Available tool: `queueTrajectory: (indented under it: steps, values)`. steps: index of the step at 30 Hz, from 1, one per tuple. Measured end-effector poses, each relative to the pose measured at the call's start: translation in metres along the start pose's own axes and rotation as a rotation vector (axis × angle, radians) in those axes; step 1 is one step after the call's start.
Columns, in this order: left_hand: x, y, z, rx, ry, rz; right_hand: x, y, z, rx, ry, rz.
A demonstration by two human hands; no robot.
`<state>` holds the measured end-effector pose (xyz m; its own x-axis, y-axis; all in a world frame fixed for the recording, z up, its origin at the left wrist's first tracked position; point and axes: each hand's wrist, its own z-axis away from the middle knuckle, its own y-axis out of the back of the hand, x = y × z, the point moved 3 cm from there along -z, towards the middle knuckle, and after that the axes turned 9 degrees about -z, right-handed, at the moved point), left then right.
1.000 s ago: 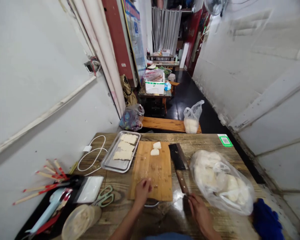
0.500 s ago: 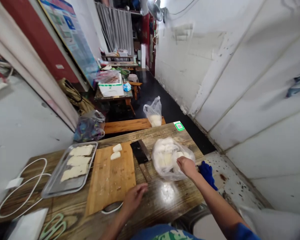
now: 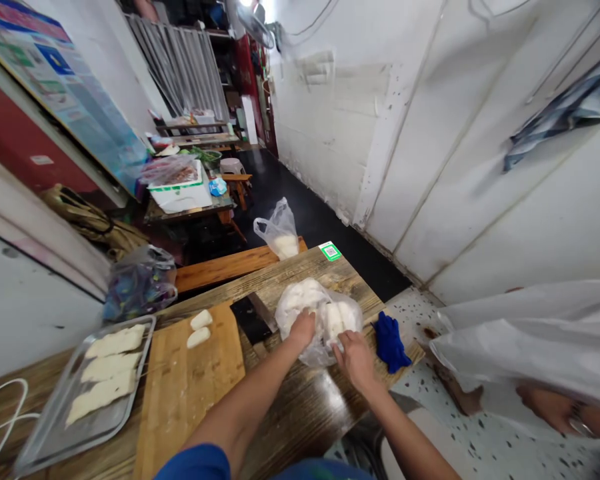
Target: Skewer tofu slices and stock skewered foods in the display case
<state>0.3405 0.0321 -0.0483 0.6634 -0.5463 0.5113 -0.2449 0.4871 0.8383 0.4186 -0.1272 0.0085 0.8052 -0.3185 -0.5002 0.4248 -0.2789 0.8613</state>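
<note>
A clear plastic bag (image 3: 313, 353) of white, dough-like pieces (image 3: 336, 317) lies on the wooden table. My left hand (image 3: 303, 330) reaches over its middle with fingers curled on the plastic. At the bag's near right edge, my right hand (image 3: 355, 357) pinches the plastic. A cleaver (image 3: 253, 317) rests left of the bag, its handle partly hidden behind my left arm. Two small white pieces (image 3: 199, 330) lie on the wooden cutting board (image 3: 195, 387). Farther left, a metal tray (image 3: 125, 427) holds flat white strips (image 3: 105, 367) with thin sticks protruding.
A blue glove (image 3: 391, 341) lies at the table's right edge. Beyond the table stands a bench (image 3: 220, 269) bearing another white plastic bag (image 3: 283, 233). At the right, another person's hand (image 3: 550, 407) shows beside white plastic sheeting (image 3: 540, 320). A white cable (image 3: 10, 413) runs at far left.
My left hand has moved from beside the cutting board to the bag. My right hand has shifted to the bag's near edge. The view has turned right; another person's hand now shows.
</note>
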Motion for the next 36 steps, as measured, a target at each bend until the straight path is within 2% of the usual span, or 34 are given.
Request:
queueTrajectory:
  steps: [6,10,13,15,18,22,24,26,30,35,36]
  values:
    - [0.003,-0.013,-0.018,-0.089,-0.08,-0.273,-0.006,-0.018,0.027,0.094,0.059,-0.079]
    - [0.004,-0.01,-0.019,-0.093,-0.064,-0.455,-0.001,-0.044,0.045,0.223,0.129,-0.083]
    - [0.0,-0.005,-0.02,-0.154,0.005,-0.417,0.006,-0.076,0.038,0.211,0.29,-0.105]
    - [-0.003,-0.003,-0.022,-0.17,-0.002,-0.396,0.008,-0.094,0.024,0.194,0.333,-0.084]
    - [-0.005,-0.004,-0.024,-0.213,-0.037,-0.347,0.004,-0.1,0.007,0.159,0.196,-0.076]
    - [0.002,-0.014,-0.021,-0.286,-0.195,-0.263,-0.005,-0.077,0.006,0.035,-0.084,-0.124]
    - [0.004,-0.021,-0.03,-0.297,-0.202,-0.271,-0.002,-0.069,0.001,-0.033,-0.204,-0.177]
    - [0.003,-0.034,-0.045,-0.367,-0.171,-0.38,0.007,-0.07,-0.006,-0.041,-0.317,-0.223]
    - [0.004,-0.05,-0.064,-0.489,-0.218,-0.495,0.018,-0.088,-0.013,-0.015,-0.507,-0.287]
    - [0.019,-0.039,-0.058,-0.602,-0.295,-0.329,0.011,-0.085,-0.008,0.156,-0.541,-0.55]
    - [0.023,-0.034,-0.055,-0.594,-0.299,-0.285,0.01,-0.082,-0.007,0.18,-0.54,-0.591]
